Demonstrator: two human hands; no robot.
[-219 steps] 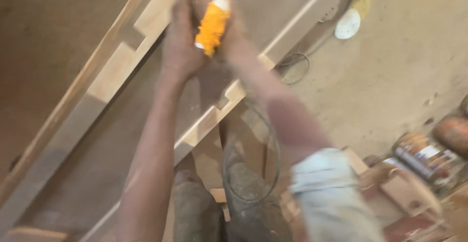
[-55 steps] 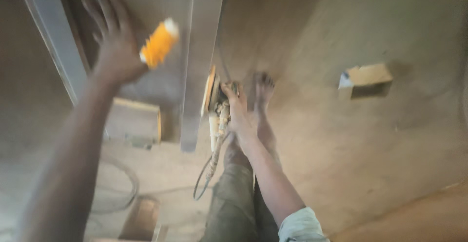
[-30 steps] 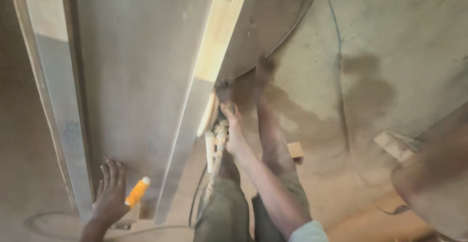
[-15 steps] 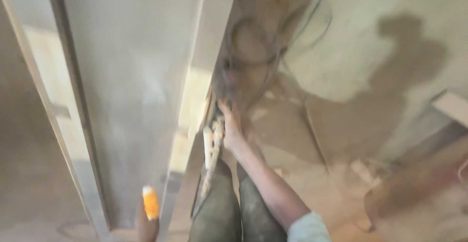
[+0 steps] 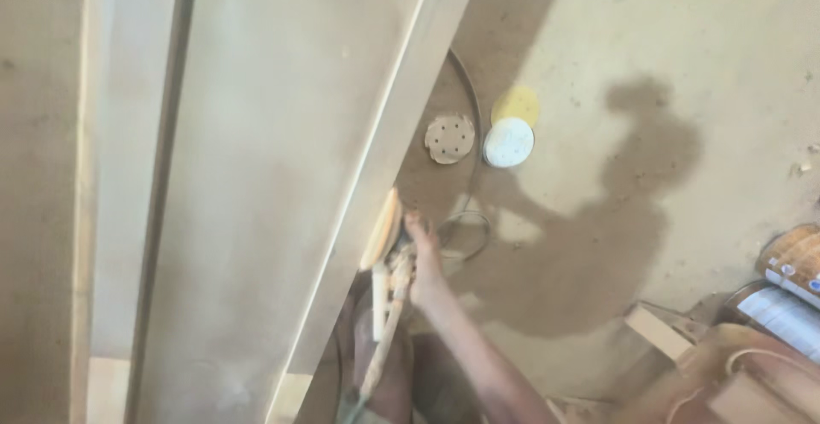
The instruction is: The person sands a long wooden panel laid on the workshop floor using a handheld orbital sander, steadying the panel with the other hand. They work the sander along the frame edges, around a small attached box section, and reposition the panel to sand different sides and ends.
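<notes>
Head view looks down on a dusty workshop floor (image 5: pixel 683 40), where the person's right hand (image 5: pixel 424 262) reaches forward with its grip clenched around the body of a sander (image 5: pixel 386 253), a pale, dust-coated power tool. The tool's round pad is turned on edge and pressed against the side of a long wooden frame rail (image 5: pixel 376 159) that runs slantwise from the top of the picture down toward the person's legs. The sander's cord (image 5: pixel 376 364) trails back from the tool along the forearm toward the bottom edge, and more dark cable (image 5: pixel 470 219) loops on the floor just beyond the fingers. To the left of the rail lies a broad flat panel (image 5: pixel 256 176), and farther left a second rail (image 5: pixel 94 176) of the same pale wood runs nearly upright in the picture. The left hand is out of sight, so its grip cannot be told. On the floor beyond the right hand lie three loose sanding discs near one another: a brown one with holes (image 5: pixel 450 139) close beside the rail, a white one (image 5: pixel 508 142) just to its right, and a yellow one (image 5: pixel 516 104) partly tucked behind the white. The person's shadow (image 5: pixel 598 245) falls across the floor to the right. At the lower right edge sit wooden offcuts (image 5: pixel 658 330) and some round tins (image 5: pixel 790 279).
</notes>
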